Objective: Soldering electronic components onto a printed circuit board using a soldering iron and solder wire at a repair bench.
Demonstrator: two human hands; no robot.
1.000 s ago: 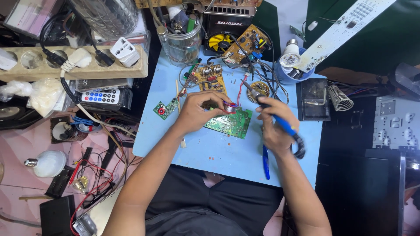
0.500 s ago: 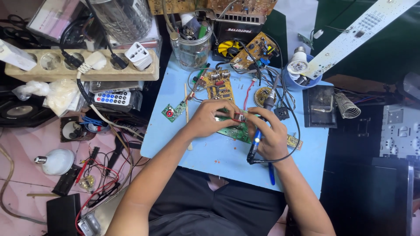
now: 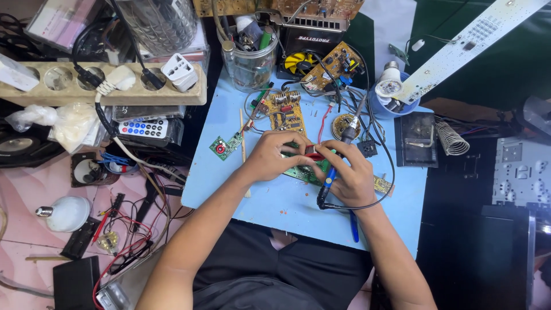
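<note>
My left hand (image 3: 274,156) and right hand (image 3: 351,175) hide most of the green circuit board (image 3: 304,172) on the blue table (image 3: 275,206); left fingers pinch its edge, right fingers clamp a blue soldering iron (image 3: 336,166). I see tools standing in the clear jar (image 3: 249,60), too jumbled to identify

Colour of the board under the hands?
Green: the circuit board under the left hand and right hand, seen in the head view.
</note>
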